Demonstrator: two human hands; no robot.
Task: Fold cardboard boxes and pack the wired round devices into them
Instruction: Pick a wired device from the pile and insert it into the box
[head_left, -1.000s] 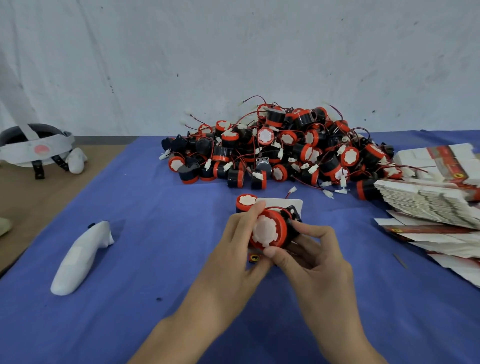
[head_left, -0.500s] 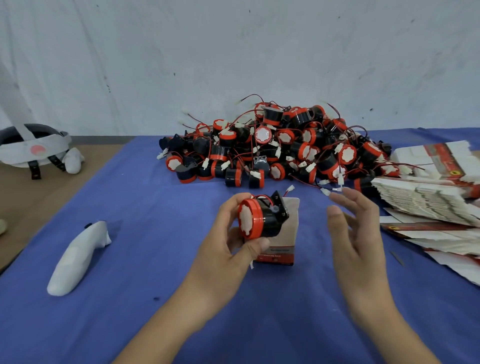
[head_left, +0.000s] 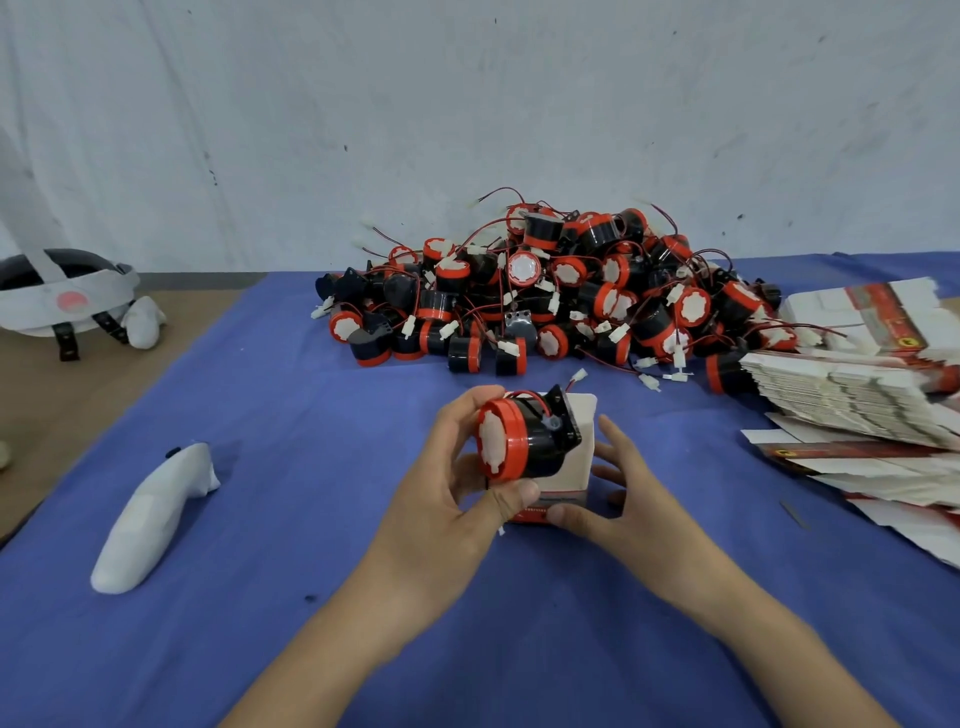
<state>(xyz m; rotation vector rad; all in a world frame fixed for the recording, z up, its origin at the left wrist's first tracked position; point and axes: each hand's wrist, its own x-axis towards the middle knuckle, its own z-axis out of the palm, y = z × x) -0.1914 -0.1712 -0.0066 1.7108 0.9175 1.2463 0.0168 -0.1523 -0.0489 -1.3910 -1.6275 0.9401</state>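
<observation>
Now the left hand (head_left: 452, 499) grips 1 round device (head_left: 524, 441), which has a black body and a red cap. The thumb is below it and the fingers curl over the top. The red cap faces toward 9 o'clock, and a thin red wire runs over the body. Just behind the device, toward 3 o'clock, a small white cardboard box (head_left: 581, 452) with a red band at its bottom stands upright on the blue tabletop (head_left: 322, 467). The right hand (head_left: 631, 499) holds this box: the thumb presses the near lower edge and the other fingers reach around the right side. The 2 hands are close together, each clamped on its own thing. I cannot tell if the device touches the box. At 12 o'clock lies a big pile of devices (head_left: 545, 296) with tangled red wires. At 2 o'clock, near the pile, is a stack of flat boxes (head_left: 841, 395). At 9 o'clock lies a white controller (head_left: 156, 514), and at 10 o'clock a headset (head_left: 62, 296), off the blue cloth.
</observation>
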